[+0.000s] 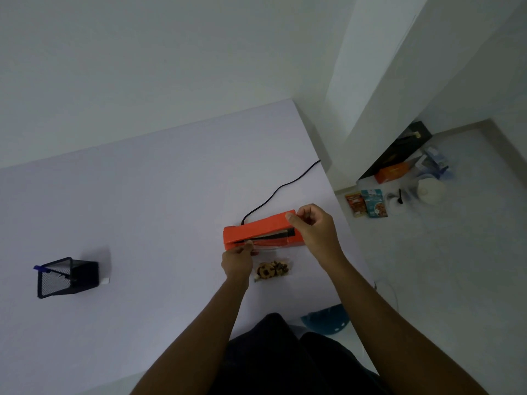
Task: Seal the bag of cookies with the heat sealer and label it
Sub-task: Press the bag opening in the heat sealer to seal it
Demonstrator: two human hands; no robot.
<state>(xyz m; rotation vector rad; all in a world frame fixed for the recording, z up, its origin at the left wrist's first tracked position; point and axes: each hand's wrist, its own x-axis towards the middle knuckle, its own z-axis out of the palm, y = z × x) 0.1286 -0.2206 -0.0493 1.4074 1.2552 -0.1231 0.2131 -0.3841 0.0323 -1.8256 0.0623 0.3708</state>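
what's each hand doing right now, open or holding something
Left hand: pinches the top edge of the cookie bag at the heat sealer.
Right hand: fingers curled, gripping the sealer's raised lid end.

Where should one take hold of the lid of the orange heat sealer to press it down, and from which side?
Grip the free right end of the heat sealer's lid, coming from above right, where the right hand already is. The lid gapes widest there, and the cord leaves near the narrow left end.

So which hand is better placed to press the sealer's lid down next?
Right hand: it already grips the raised lid's free end of the orange heat sealer. Left hand pinches the clear cookie bag in place.
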